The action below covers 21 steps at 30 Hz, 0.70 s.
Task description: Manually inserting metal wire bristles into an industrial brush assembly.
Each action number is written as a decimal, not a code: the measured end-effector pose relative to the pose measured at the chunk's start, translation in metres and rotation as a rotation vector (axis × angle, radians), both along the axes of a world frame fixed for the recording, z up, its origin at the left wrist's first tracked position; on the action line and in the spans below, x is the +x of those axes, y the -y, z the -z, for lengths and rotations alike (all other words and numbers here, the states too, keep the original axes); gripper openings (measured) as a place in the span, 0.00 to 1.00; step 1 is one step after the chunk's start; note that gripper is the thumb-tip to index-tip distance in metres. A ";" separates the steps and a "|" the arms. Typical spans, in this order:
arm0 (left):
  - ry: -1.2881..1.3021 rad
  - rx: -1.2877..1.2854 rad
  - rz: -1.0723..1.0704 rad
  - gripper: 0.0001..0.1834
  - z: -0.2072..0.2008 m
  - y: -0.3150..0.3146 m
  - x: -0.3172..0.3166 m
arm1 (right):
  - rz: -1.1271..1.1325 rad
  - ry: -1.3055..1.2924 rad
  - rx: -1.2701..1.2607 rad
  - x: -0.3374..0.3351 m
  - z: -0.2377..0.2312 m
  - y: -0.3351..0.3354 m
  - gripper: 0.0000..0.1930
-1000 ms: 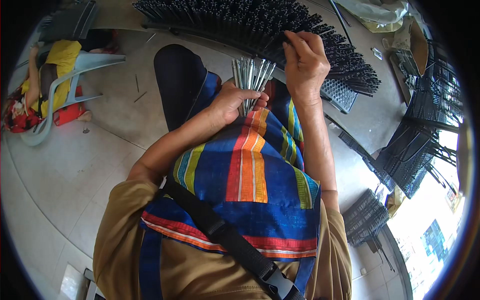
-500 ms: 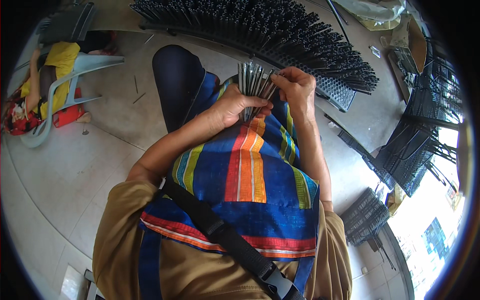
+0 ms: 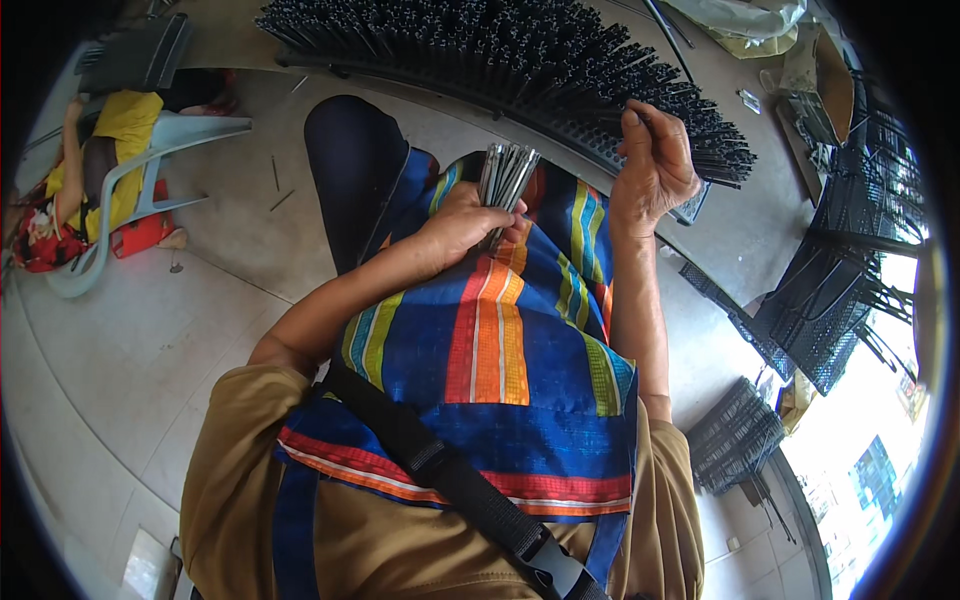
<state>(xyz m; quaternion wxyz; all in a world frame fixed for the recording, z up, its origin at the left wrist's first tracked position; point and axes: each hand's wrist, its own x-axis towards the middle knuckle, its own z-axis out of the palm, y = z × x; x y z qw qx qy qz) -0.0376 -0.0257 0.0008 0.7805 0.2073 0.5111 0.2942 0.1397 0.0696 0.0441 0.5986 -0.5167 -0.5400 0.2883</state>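
Remotely, I'm clasping metal rods (image 3: 506, 178) in my left hand (image 3: 462, 224), snugly against splaying, while my right hand (image 3: 655, 175), grip unclear, is hovering by far black rods (image 3: 530, 60).

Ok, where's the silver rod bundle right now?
In the head view's upper middle, the silver rod bundle is in the left hand, over the striped apron, left of the right hand.

The left hand (image 3: 466, 222) hides part of the metal rods (image 3: 508, 174), and the top edge crops the black rods (image 3: 520, 62).
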 end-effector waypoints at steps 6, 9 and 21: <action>0.014 -0.040 -0.059 0.13 -0.012 -0.006 0.001 | -0.002 -0.014 0.001 0.000 -0.002 -0.001 0.05; 0.091 -0.019 -0.100 0.14 -0.004 -0.009 -0.002 | 0.010 -0.063 -0.039 0.000 -0.004 0.000 0.05; 0.043 -0.059 -0.202 0.11 0.008 -0.008 -0.002 | 0.002 0.316 0.010 -0.024 -0.003 -0.003 0.09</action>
